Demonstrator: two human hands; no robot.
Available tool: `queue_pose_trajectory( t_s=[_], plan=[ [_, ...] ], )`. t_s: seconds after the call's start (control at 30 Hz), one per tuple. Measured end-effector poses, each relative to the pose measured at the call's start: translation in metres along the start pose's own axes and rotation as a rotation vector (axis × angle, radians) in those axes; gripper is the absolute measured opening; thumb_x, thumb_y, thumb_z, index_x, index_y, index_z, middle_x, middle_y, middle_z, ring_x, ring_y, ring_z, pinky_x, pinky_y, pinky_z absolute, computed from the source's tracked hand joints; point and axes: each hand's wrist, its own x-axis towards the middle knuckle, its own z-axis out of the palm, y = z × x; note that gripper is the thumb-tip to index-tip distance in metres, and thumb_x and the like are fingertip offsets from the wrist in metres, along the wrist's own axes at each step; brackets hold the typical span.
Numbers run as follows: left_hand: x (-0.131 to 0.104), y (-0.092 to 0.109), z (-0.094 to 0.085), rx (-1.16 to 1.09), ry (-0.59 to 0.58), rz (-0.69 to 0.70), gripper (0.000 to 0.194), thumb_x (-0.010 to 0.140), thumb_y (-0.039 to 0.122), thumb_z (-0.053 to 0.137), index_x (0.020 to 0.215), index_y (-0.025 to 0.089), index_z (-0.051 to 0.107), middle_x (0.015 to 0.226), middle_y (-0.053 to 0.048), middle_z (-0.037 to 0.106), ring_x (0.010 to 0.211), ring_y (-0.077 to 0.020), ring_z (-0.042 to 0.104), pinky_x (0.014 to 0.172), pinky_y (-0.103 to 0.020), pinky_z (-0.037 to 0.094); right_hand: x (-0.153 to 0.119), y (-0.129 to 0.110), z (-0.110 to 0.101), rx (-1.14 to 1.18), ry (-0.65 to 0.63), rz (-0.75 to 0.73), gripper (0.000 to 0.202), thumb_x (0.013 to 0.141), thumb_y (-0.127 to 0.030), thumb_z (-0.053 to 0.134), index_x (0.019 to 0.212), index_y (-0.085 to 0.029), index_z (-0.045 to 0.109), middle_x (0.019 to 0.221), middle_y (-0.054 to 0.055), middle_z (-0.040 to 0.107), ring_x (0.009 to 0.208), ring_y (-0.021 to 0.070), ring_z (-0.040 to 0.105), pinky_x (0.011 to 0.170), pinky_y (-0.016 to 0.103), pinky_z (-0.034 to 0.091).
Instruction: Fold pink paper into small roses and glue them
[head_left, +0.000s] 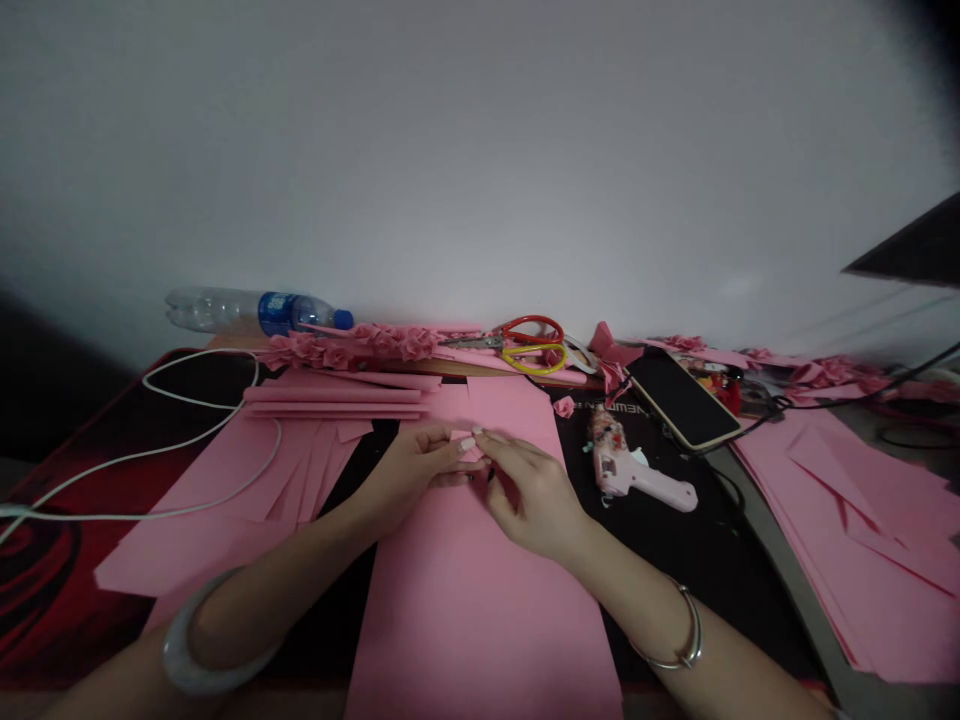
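Note:
A small folded piece of pink paper [466,446] is pinched between the fingertips of both hands. My left hand [412,468] has its fingers closed on the paper's left side, and my right hand [534,492] grips it from the right. Beneath them lies a long pink paper sheet [487,610]. A pink glue gun [637,478] rests on the black mat to the right of my right hand. One small pink paper rose [564,407] sits just beyond that hand.
Behind are a plastic bottle [259,310], paper roses [360,345] and red-and-yellow scissors [534,345]. Pink sheets [217,480] and a white cable [112,463] lie left. A phone [684,397], a black cord and a paper stack [877,570] are right.

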Motion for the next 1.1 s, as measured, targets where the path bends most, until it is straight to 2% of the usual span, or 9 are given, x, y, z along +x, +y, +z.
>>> queue_pose_trajectory(
  t_s=[0.4, 0.53, 0.7, 0.8, 0.87, 0.93, 1.1],
  plan=[
    [0.002, -0.004, -0.004, -0.028, -0.027, 0.008, 0.028, 0.076, 0.030, 0.067, 0.101, 0.019, 0.067, 0.104, -0.007, 0.069, 0.081, -0.0160, 0.068, 0.071, -0.024, 0.052, -0.001, -0.001, 0.001, -0.025, -0.017, -0.012, 0.059, 0.073, -0.006, 0.046, 0.131, -0.015, 0.044, 0.124, 0.012, 0.059, 0.115, 0.0233, 0.055, 0.099, 0.042, 0.044],
    [0.001, -0.002, -0.003, -0.025, -0.028, 0.004, 0.029, 0.075, 0.030, 0.067, 0.101, 0.019, 0.067, 0.103, -0.007, 0.070, 0.081, -0.0154, 0.068, 0.071, -0.024, 0.051, -0.001, -0.001, 0.001, 0.030, -0.007, 0.002, 0.056, 0.074, -0.005, 0.045, 0.129, -0.017, 0.046, 0.123, 0.011, 0.059, 0.114, 0.0226, 0.055, 0.098, 0.041, 0.044],
    [-0.001, 0.004, 0.000, 0.068, -0.017, 0.002, 0.025, 0.075, 0.030, 0.067, 0.095, 0.016, 0.068, 0.099, -0.007, 0.070, 0.084, -0.0165, 0.067, 0.075, -0.026, 0.051, 0.001, -0.002, -0.005, 0.204, 0.148, 0.184, 0.032, 0.082, -0.009, 0.042, 0.109, -0.019, 0.055, 0.102, 0.007, 0.066, 0.089, 0.0166, 0.062, 0.080, 0.030, 0.050],
    [0.000, 0.003, 0.001, 0.153, -0.030, 0.002, 0.022, 0.075, 0.030, 0.067, 0.091, 0.015, 0.068, 0.092, -0.007, 0.071, 0.081, -0.0169, 0.068, 0.074, -0.026, 0.052, 0.004, -0.001, -0.007, 0.246, 0.134, 0.308, 0.012, 0.087, -0.017, 0.043, 0.087, -0.018, 0.055, 0.075, 0.002, 0.061, 0.065, 0.0132, 0.056, 0.061, 0.024, 0.045],
    [0.001, 0.000, -0.001, 0.188, -0.070, 0.031, 0.020, 0.076, 0.030, 0.065, 0.088, 0.014, 0.068, 0.086, -0.006, 0.071, 0.079, -0.0161, 0.068, 0.073, -0.025, 0.052, 0.005, 0.001, -0.006, 0.247, 0.084, 0.335, 0.013, 0.087, -0.020, 0.045, 0.075, -0.018, 0.050, 0.064, -0.001, 0.053, 0.056, 0.0114, 0.048, 0.054, 0.023, 0.038],
    [0.002, -0.005, -0.002, 0.190, -0.110, 0.071, 0.019, 0.076, 0.029, 0.065, 0.089, 0.014, 0.067, 0.081, -0.004, 0.070, 0.076, -0.0149, 0.067, 0.071, -0.025, 0.052, 0.005, 0.001, -0.004, 0.256, 0.034, 0.326, 0.018, 0.087, -0.021, 0.045, 0.070, -0.019, 0.046, 0.061, -0.003, 0.048, 0.055, 0.0107, 0.043, 0.053, 0.022, 0.034],
    [0.002, -0.008, -0.002, 0.162, -0.135, 0.088, 0.033, 0.073, 0.026, 0.069, 0.103, 0.016, 0.061, 0.080, -0.003, 0.069, 0.070, -0.0147, 0.067, 0.067, -0.028, 0.054, 0.004, 0.003, 0.000, 0.336, -0.051, 0.333, 0.026, 0.088, -0.025, 0.043, 0.064, -0.020, 0.036, 0.056, -0.005, 0.037, 0.052, 0.0097, 0.034, 0.050, 0.022, 0.026]
  ],
)
